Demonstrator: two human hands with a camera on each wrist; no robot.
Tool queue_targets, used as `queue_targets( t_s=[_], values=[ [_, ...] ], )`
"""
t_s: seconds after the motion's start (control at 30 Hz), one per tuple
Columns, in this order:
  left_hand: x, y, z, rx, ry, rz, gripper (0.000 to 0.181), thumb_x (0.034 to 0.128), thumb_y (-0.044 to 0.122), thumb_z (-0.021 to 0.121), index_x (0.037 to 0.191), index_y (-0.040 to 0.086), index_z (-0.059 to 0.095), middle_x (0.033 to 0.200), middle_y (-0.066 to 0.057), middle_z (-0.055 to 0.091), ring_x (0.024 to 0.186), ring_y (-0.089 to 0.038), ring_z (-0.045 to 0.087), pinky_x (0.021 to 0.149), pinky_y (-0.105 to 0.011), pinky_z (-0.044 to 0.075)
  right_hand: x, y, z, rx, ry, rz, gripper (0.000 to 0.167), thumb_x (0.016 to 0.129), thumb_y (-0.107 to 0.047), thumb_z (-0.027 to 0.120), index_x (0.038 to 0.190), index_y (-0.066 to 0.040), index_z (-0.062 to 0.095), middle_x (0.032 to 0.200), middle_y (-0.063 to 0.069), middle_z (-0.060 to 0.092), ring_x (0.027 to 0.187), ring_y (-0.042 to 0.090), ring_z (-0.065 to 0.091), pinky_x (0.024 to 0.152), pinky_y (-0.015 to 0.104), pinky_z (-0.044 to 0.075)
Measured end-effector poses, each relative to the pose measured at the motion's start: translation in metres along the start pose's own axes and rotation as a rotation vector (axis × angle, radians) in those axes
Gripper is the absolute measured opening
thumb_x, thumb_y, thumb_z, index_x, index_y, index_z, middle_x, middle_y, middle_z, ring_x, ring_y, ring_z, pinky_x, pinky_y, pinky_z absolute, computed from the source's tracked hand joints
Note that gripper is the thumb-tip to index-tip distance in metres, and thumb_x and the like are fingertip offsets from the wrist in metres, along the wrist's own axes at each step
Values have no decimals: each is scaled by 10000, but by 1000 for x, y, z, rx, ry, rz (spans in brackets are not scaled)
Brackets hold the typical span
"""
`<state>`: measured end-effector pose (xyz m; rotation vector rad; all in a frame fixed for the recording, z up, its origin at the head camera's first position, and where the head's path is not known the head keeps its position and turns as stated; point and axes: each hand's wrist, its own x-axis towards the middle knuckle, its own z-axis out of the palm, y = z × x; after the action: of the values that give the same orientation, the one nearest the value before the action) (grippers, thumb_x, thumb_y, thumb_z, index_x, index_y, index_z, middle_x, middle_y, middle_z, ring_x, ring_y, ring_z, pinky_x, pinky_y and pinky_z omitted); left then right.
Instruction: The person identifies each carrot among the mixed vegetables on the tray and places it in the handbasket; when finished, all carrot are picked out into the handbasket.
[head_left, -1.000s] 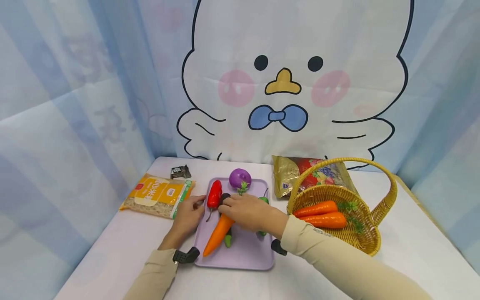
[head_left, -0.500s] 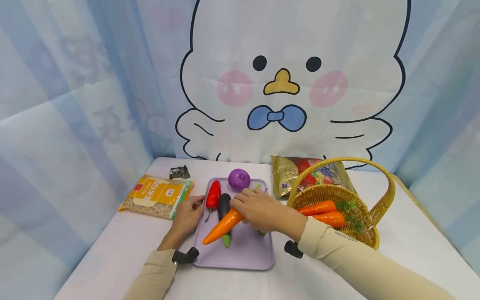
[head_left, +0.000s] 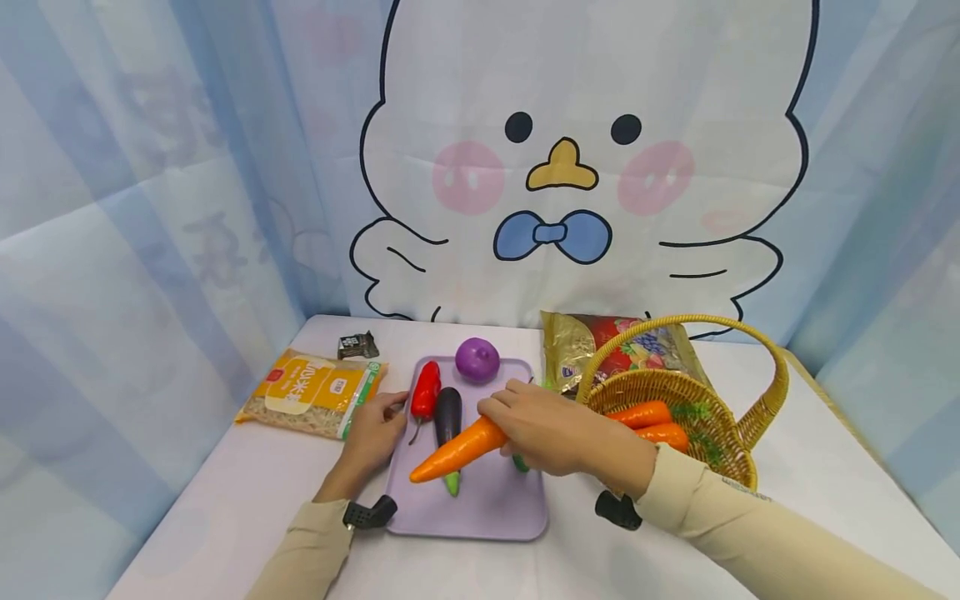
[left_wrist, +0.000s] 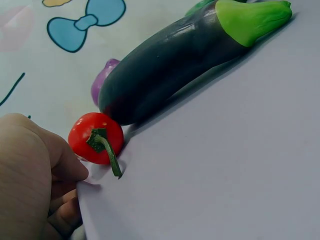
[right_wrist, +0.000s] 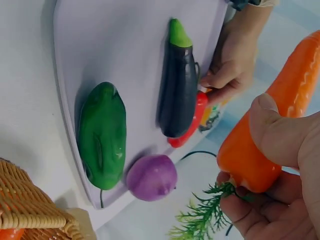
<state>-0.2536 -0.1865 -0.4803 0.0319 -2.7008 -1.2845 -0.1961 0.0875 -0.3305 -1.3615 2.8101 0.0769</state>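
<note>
My right hand (head_left: pixel 551 429) grips an orange carrot (head_left: pixel 459 451) near its leafy top, tip pointing left, held above the lilac tray (head_left: pixel 495 508). The right wrist view shows the thumb across the carrot (right_wrist: pixel 247 155) and the fingers beneath. At the tray's left edge, my left hand (head_left: pixel 375 433) pinches the rim, its fingers curled below in the left wrist view. Beside it on the tray lie a red pepper (head_left: pixel 425 387) and an eggplant (head_left: pixel 447 417). A purple onion (head_left: pixel 477 360) sits at the far edge. A green pepper (right_wrist: pixel 103 135), mostly hidden in the head view, lies opposite.
Right of the tray stands a wicker basket (head_left: pixel 765 425) with a tall handle, holding carrots (head_left: pixel 645 414). Behind it lies a gold and red bag (head_left: pixel 622 346). A yellow grain bag (head_left: pixel 311 392) and a small dark packet (head_left: pixel 358 344) are at the left.
The right hand has lifted the carrot off the tray and moved right with it, uncovering the eggplant. The left hand has stayed at the tray edge.
</note>
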Motion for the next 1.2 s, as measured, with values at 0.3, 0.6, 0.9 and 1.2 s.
queue_targets(
  t_s=[0.3, 0.6, 0.9, 1.2],
  values=[
    [1, 0, 1, -5, -8, -6, 443, 922, 87, 588, 1361, 81, 647, 1236, -88, 673, 890, -223, 554, 792, -321, 504, -19, 1, -10, 22, -3, 13, 473, 882, -231, 786, 1288, -125, 570, 1123, 6, 656, 998, 167, 540, 927, 321, 516],
    [0, -2, 0, -6, 9, 19, 449, 892, 65, 594, 1336, 61, 661, 1083, -88, 685, 859, -212, 555, 740, -302, 475, -40, 11, -20, 137, 5, 70, 448, 905, -218, 759, 1293, -87, 577, 1096, 25, 642, 1013, 201, 569, 951, 404, 526],
    [0, -3, -1, -10, -4, 15, 459, 896, 56, 584, 1350, 62, 650, 1077, -84, 679, 850, -206, 547, 711, -289, 469, -62, 23, -32, 209, -18, 184, 435, 916, -240, 745, 1293, -108, 571, 1104, -9, 621, 982, 197, 562, 951, 444, 517],
    [-1, -2, -1, -11, 4, 22, 459, 884, 46, 588, 1338, 51, 655, 1046, -88, 674, 845, -214, 549, 694, -287, 473, -83, 45, -37, 244, -35, 259, 413, 889, -286, 772, 1237, -146, 601, 976, -63, 598, 880, 161, 534, 828, 404, 507]
  ],
)
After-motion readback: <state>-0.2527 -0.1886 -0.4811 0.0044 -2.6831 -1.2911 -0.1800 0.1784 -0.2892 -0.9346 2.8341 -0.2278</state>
